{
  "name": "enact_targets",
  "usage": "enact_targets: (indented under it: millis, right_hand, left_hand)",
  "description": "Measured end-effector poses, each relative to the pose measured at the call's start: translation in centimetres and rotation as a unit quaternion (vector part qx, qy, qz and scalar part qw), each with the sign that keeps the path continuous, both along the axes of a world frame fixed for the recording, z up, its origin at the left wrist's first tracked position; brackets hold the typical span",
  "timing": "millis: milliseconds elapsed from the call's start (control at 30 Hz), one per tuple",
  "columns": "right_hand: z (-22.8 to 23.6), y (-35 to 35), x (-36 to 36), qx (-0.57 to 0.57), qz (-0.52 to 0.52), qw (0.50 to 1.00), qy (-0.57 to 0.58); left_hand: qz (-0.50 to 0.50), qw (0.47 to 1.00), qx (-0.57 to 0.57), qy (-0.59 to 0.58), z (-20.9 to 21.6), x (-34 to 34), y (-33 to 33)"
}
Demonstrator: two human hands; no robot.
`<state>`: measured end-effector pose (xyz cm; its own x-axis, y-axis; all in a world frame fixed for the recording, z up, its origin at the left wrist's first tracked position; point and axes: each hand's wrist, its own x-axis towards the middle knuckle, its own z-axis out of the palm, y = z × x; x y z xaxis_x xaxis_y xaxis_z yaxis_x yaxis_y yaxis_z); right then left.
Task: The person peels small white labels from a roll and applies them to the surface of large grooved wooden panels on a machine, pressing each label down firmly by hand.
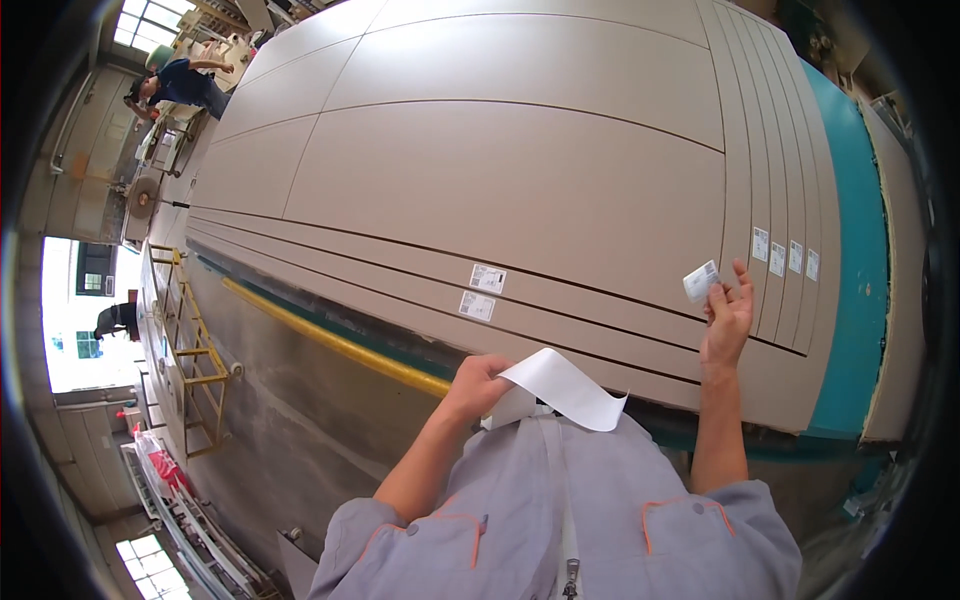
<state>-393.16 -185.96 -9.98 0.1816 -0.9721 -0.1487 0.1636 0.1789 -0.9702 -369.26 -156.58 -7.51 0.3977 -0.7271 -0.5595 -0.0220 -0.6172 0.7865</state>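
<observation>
I'm counting seven printed labels (488, 278): two are lying toward the near edge of the brown board (520, 160), four toward its right edge, and one is sitting in the right hand (730, 315). I'm seeing one white paper strip (572, 388) in the left hand (477, 386), and at least one other person (185, 83) beyond the far left corner.

A single fisheye view looks down from the person's head, upright, bending straight edges toward its dark rim. Nearest the lens is the grey shirt (612, 475), below and between the left hand (474, 390) and the right hand (730, 322). It faces out past both hands across the wide board (520, 180), reaching distant windows (150, 25) far beyond the left hand.
</observation>
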Motion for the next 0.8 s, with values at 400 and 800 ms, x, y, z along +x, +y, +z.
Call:
enact_targets:
  millis: [400,800]
  right_hand:
    - [1.9,15.2,8.5,0.245,0.113,0.948,-0.167]
    - [-5.1,21.6,16.9,0.261,0.014,0.965,-0.023]
  left_hand:
    - [0.09,0.994,-0.051,0.027,-1.0,6.9,12.7]
    - [0.128,0.982,-0.095,0.097,-1.9,17.7,20.5]
